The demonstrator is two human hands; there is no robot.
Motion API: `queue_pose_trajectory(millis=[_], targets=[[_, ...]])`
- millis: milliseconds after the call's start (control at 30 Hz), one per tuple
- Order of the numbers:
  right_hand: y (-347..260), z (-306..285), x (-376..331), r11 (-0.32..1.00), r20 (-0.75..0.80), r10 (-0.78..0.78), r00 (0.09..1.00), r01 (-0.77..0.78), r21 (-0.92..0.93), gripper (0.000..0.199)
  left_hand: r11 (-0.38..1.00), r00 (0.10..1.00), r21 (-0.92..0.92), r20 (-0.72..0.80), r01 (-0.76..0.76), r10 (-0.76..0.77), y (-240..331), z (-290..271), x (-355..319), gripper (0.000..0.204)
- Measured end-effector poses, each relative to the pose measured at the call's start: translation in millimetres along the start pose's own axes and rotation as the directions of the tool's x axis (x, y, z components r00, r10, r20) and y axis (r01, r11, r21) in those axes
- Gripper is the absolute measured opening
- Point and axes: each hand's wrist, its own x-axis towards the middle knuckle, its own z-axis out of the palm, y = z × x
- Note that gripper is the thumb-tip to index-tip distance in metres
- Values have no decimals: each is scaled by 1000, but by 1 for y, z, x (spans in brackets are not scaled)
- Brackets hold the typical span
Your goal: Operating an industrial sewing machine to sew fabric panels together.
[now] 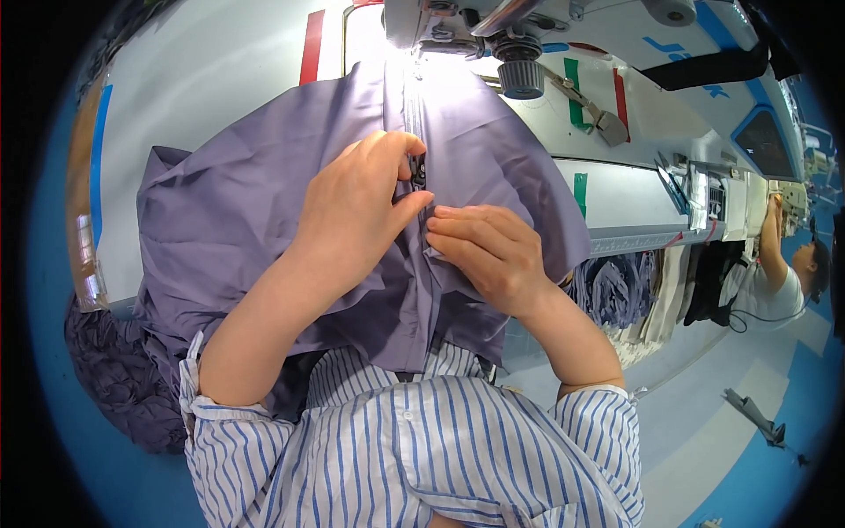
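A purple garment piece (pixel 238 202) lies spread over the sewing table and hangs down over my lap. A zipper (pixel 412 106) runs along its middle, up into the bright light under the sewing machine (pixel 466 31). My left hand (pixel 365 189) is curled at the zipper, index finger above and thumb below a small black zipper slider (pixel 419 172). Just below and to the right, my right hand (pixel 493 251) has its fingers pressed together on the fabric beside the zipper line. A small fold shows at its fingertips; its thumb is hidden.
A ribbed knob (pixel 521 77) hangs from the machine head. Metal attachment parts (pixel 607 125) lie on the table to the right, near red and green tape strips. Dark purple bundled fabric (pixel 123 378) sits low at the left. A co-worker (pixel 775 273) is at far right.
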Motion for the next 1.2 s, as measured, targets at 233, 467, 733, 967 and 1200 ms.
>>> queue_pose_trajectory(millis=[233, 467, 733, 967, 1200], targets=[[3, -2, -1, 999, 4, 32, 999, -32, 20, 20, 1000, 1000, -8, 23, -12, 12, 2, -3, 2, 28], [4, 0, -2, 1000, -2, 22, 1000, -22, 22, 20, 996, 998, -64, 16, -56, 57, -4, 4, -4, 27], [4, -3, 0, 999, 7, 24, 1000, -24, 29, 18, 833, 840, 142, -22, -534, 542, -32, 6, -13, 24], [7, -4, -1, 997, 8, 46, 999, -47, 54, 20, 773, 805, 238, 79, -588, 588, -22, -5, -29, 37], [10, -5, 2, 995, -22, 34, 999, -32, 100, 22, 712, 743, 304, -18, -633, 669, -26, 9, -29, 25]])
